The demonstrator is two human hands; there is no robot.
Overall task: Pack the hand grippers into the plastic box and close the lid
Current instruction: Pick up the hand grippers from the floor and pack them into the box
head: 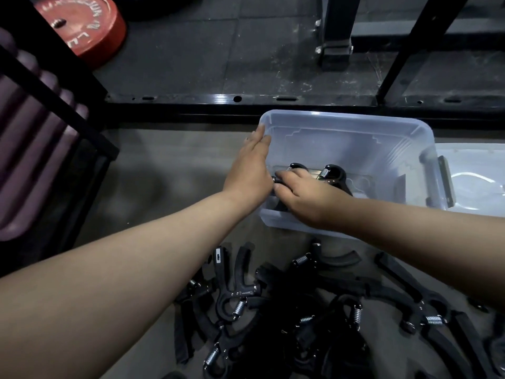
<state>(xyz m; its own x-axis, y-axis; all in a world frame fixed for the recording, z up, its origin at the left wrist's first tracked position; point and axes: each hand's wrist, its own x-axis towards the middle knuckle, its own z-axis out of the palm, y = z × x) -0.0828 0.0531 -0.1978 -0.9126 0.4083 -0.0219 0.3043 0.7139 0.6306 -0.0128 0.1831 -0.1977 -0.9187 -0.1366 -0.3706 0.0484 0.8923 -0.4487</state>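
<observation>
Hand gripper [293, 173] inside plastic box [355, 127], right hand [303, 195] around it, left hand [250, 168] flat against wall.

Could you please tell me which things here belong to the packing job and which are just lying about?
Job: box; lid; grippers in the box; loose grippers; left hand; right hand.
Lying about: red weight plate; black frame.
</observation>
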